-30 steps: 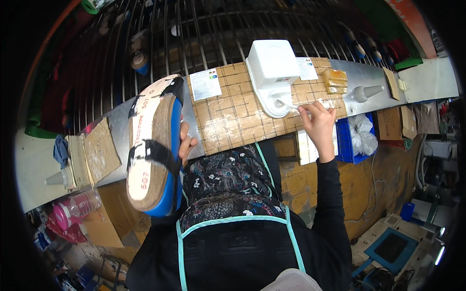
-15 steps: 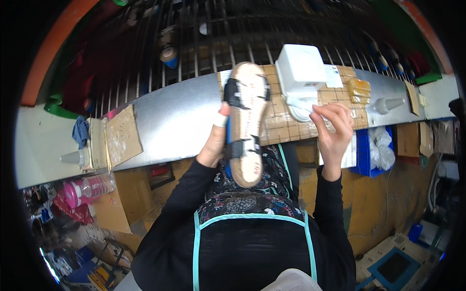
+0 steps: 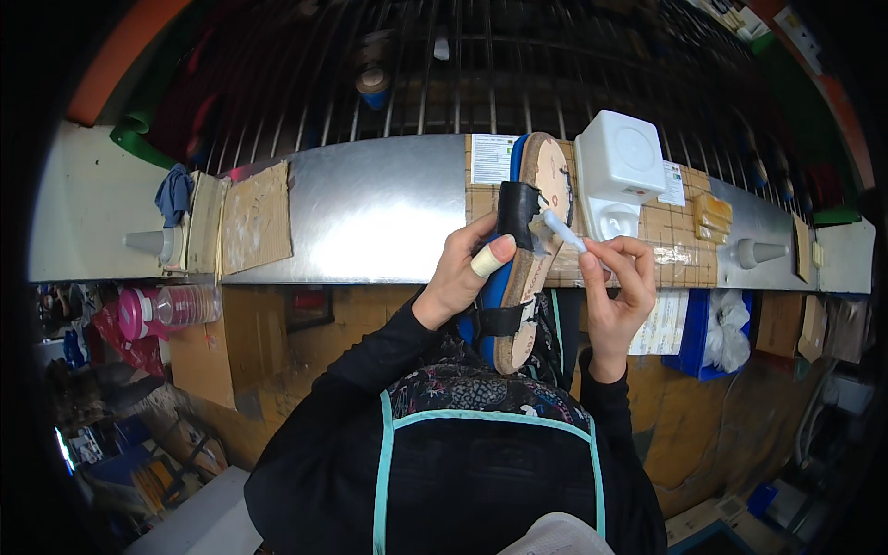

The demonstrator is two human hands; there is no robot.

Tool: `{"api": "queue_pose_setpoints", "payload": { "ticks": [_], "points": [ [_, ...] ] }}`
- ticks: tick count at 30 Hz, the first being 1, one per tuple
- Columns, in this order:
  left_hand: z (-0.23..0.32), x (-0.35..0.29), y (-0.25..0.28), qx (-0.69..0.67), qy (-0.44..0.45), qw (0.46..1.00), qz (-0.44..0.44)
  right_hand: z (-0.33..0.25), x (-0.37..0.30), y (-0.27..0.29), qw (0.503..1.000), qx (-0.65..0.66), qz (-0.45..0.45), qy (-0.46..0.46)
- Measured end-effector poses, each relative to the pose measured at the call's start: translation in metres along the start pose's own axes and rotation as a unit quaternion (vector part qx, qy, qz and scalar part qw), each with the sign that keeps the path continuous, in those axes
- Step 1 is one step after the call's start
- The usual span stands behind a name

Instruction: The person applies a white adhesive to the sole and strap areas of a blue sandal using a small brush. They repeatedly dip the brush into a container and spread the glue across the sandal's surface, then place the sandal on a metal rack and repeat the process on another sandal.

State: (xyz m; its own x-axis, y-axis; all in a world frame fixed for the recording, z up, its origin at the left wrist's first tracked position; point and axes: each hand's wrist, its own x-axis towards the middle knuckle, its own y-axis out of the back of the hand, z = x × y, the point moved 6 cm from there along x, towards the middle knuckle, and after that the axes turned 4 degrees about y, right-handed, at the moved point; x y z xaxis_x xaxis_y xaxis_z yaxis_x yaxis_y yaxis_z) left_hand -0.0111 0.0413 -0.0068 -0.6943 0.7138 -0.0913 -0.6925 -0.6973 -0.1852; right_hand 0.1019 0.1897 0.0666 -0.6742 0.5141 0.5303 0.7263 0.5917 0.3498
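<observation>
My left hand (image 3: 467,268), with pale tape round its thumb, grips a sandal (image 3: 524,301) from its left side. The sandal stands tilted, its beige sole turned up and to the right. Black straps wrap over its edges, and a blue shoe last (image 3: 499,289) shows behind it. My right hand (image 3: 618,294) pinches a pale, stick-like applicator (image 3: 564,229), whose tip meets the sole beside the wide upper strap. Behind the right hand stands a white pot-like dispenser (image 3: 632,148) with a round cup (image 3: 614,222) at its foot.
A metal ledge (image 3: 379,203) carries cardboard pieces (image 3: 257,220) at left. Grey cones (image 3: 760,252) and yellow blocks (image 3: 712,218) sit at right. Beyond are metal rollers (image 3: 425,92) with another blue-based shoe piece (image 3: 373,88). A blue bin (image 3: 689,342) holds clear bags.
My right hand has come from the dispenser's cup to the sandal, bringing the applicator onto the sole. My left hand has moved right and tilted the sandal. The view has shifted too.
</observation>
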Motion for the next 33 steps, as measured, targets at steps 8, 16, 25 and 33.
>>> {"api": "queue_pose_setpoints", "payload": {
  "ticks": [8, 16, 25, 33],
  "points": [
    [0.008, -0.006, 0.012, 0.04, -0.079, 0.994, 0.064, -0.005, 0.012, -0.013, 0.999, -0.033, 0.001, 0.026],
    [0.015, -0.009, 0.017, 0.062, -0.073, 0.994, 0.062, -0.015, 0.023, -0.019, 0.994, -0.076, 0.009, 0.073],
    [0.014, -0.009, 0.017, 0.032, -0.065, 0.997, 0.041, -0.008, 0.029, -0.017, 0.994, -0.006, -0.018, 0.104],
    [0.017, -0.005, 0.01, 0.011, -0.041, 0.999, 0.013, 0.002, 0.025, -0.009, 0.995, -0.001, -0.029, 0.1]
  ]
}}
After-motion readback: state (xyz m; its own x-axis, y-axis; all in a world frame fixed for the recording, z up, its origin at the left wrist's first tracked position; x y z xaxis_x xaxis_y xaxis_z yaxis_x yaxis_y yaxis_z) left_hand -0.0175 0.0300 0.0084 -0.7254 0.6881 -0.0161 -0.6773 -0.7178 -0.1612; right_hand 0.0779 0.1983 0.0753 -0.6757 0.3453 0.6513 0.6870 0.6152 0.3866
